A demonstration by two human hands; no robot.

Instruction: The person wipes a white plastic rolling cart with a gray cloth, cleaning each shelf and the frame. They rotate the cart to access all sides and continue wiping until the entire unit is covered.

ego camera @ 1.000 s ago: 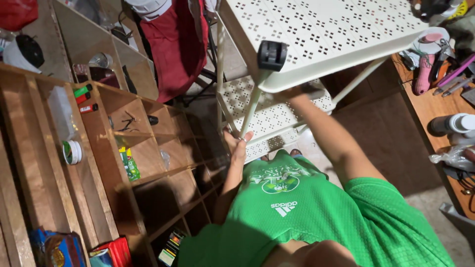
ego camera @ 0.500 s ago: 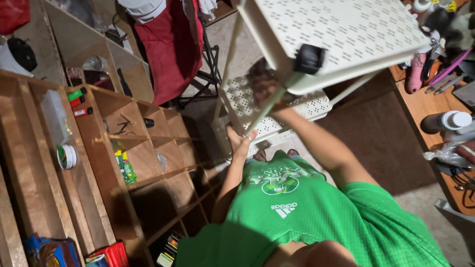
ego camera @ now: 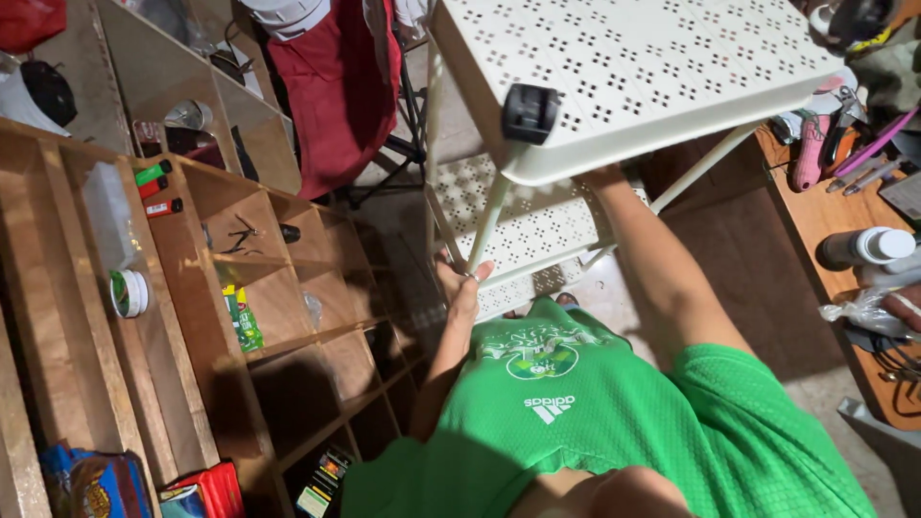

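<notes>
Gripping a leg of the cream perforated cart (ego camera: 633,67), the left hand (ego camera: 462,280) closes at six o'clock; the right hand (ego camera: 602,176), at center, hides beneath its shelf, grip unclear.

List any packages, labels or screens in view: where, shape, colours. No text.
Green and yellow packet: upright in a wooden shelf cubby, flat, narrow.
Round tin: on the shelf's left side, white with green label.
Blue and yellow bag: bottom left corner, crumpled.
Red pack: beside the bag, boxy.
White bottle: lying on the right bench, dark cap end.
No screens visible.
</notes>
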